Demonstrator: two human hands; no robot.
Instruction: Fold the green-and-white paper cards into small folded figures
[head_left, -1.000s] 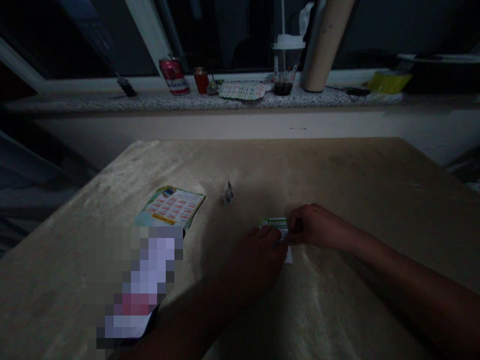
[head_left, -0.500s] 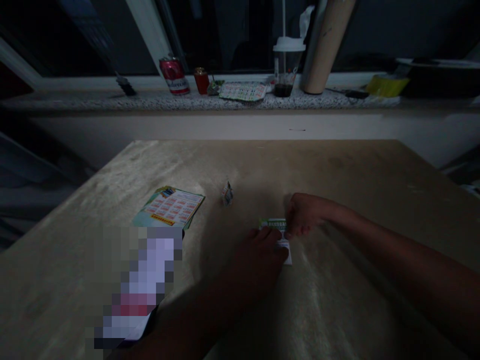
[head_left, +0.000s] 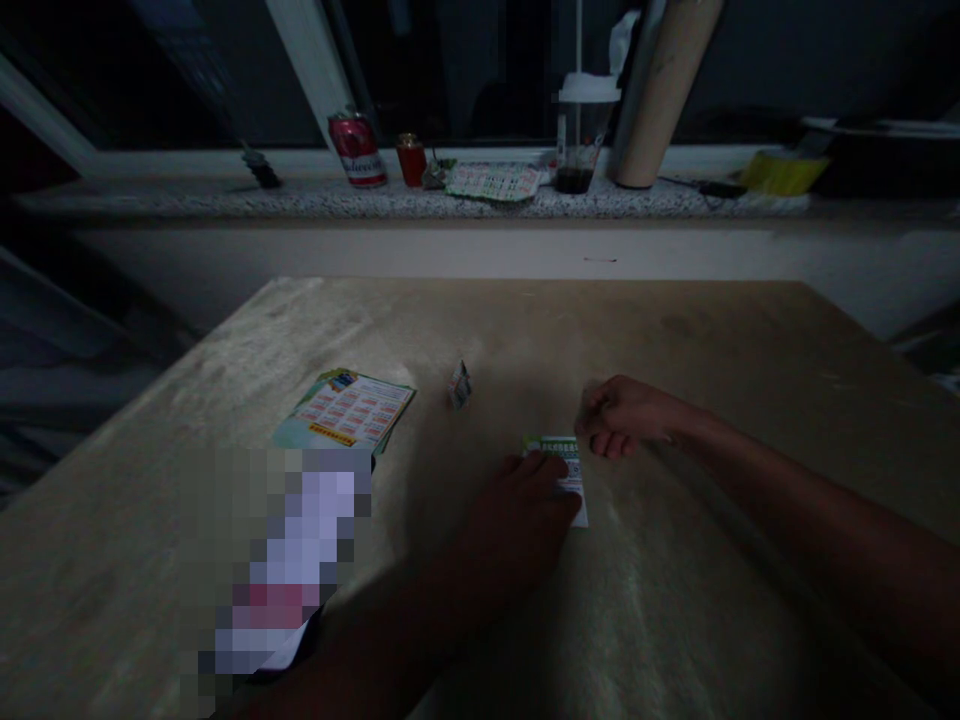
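Note:
A small green and white printed card [head_left: 571,480] lies on the table in front of me, partly covered by my left hand [head_left: 529,510]. That hand rests on the card with its fingers and thumb apart, pressing it against the tabletop. Just off the card's upper right corner is my right hand [head_left: 619,415], its fingers curled in and its thumb side smeared by motion. Whatever those fingers may pinch is hidden. Left of the hands, a small folded scrap of printed paper [head_left: 460,386] stands on the table. Farther left lies a stack of printed cards [head_left: 351,408].
A phone [head_left: 304,550] with a blurred-out screen lies near my left forearm on the table [head_left: 675,330]. Along the windowsill [head_left: 300,205] stand a red can [head_left: 358,150], a red jar [head_left: 411,160], a lidded cup with a straw [head_left: 585,135] and a cardboard tube [head_left: 664,100].
My right hand has lifted away from the card, up and to the right, uncovering more of its right side. The left hand stays on the card. The view has shifted slightly.

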